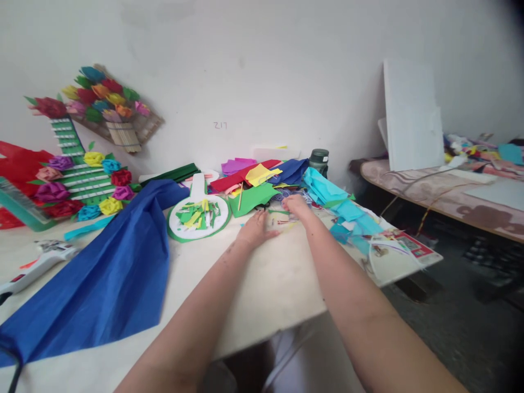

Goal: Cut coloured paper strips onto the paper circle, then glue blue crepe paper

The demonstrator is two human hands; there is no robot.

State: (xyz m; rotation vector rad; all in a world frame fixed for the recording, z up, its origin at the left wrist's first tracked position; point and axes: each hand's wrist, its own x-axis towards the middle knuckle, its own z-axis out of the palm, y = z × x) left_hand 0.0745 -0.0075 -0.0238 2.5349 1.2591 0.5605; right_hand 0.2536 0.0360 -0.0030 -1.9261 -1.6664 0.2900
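Two hands out at the messy end of a craft table

Both arms reach across the table. The left hand lies flat on the bare top, fingers spread and holding nothing. The right hand is a bit further out, fingertips in among the small paper scraps lying just past the left hand. Honestly can't tell if it's pinching one or only touching them.

The only open surface is the pale strip under the forearms. On the left it's boxed in by a big blue sheet that drapes to the near edge, with a round green-rimmed paddle full of cuttings just beside the left hand. On the right a turquoise paper pile runs down toward the table's right corner, where a printed sheet hangs over the edge. Behind the scraps are a green paper piece and a dark jar near the wall.

A glue gun sits far left. Past the right edge there's a dark floor gap, then a low bed.
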